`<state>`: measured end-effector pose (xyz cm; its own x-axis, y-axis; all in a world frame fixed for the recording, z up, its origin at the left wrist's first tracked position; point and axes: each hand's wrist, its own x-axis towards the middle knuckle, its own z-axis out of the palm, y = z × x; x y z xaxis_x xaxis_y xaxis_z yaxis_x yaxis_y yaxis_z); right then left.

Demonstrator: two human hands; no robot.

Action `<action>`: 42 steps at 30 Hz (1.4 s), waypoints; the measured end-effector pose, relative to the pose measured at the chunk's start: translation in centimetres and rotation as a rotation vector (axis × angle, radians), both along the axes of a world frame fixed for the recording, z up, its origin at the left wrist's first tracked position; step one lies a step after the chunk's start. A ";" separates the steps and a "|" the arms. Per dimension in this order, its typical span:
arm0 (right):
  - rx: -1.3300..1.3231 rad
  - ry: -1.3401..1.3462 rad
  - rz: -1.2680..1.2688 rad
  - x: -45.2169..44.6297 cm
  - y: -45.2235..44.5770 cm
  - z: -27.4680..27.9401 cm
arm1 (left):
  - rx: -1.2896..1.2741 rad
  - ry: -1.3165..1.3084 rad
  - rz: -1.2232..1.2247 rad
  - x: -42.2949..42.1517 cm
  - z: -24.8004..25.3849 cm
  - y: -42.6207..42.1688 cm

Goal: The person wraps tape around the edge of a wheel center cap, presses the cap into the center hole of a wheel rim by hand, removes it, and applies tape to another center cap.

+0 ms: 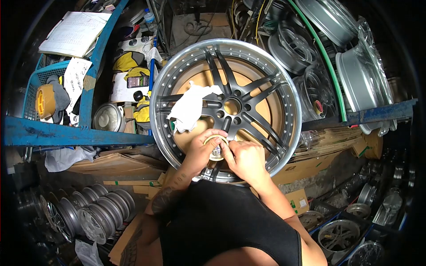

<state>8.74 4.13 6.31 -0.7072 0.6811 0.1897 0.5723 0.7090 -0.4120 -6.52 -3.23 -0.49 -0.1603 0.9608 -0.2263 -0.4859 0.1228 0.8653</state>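
Note:
A large alloy wheel (227,73) with a bright polished lip and dark grey twin spokes lies face up before me. Over its near spokes, my left hand (200,150) is closed around a small roll of tape (216,153) with a pale yellow edge. My right hand (246,158) meets it from the other side, fingers bent and thumb pressed against the roll. Whatever the right fingertips pinch is hidden. A crumpled white cloth (191,106) rests on the left spokes, just beyond my left hand.
Blue metal frame bars (75,138) run along the left. A blue basket (33,95) there holds a yellow tape roll (45,101); a phone (138,81) lies nearby. Silver wheels (361,82) crowd the right, and more wheels (95,221) stand low on the left. Flattened cardboard (310,170) sits below.

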 end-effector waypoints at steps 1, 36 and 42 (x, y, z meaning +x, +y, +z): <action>-0.019 0.001 0.016 0.0 -0.1 -0.1 | -0.015 0.003 -0.009 -0.2 0.0 -0.1; 0.095 -0.128 0.308 -0.3 3.7 -3.9 | 0.112 0.840 -0.085 -1.9 0.5 -2.0; -0.031 -0.141 0.062 -0.2 1.9 -3.0 | 0.085 1.142 -0.025 -1.4 -1.3 -1.4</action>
<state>8.50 6.03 3.36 -0.7662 0.6393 0.0652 0.5815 0.7329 -0.3531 -7.89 -4.67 -1.82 -0.2113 0.9718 0.1050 0.5903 0.0412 0.8061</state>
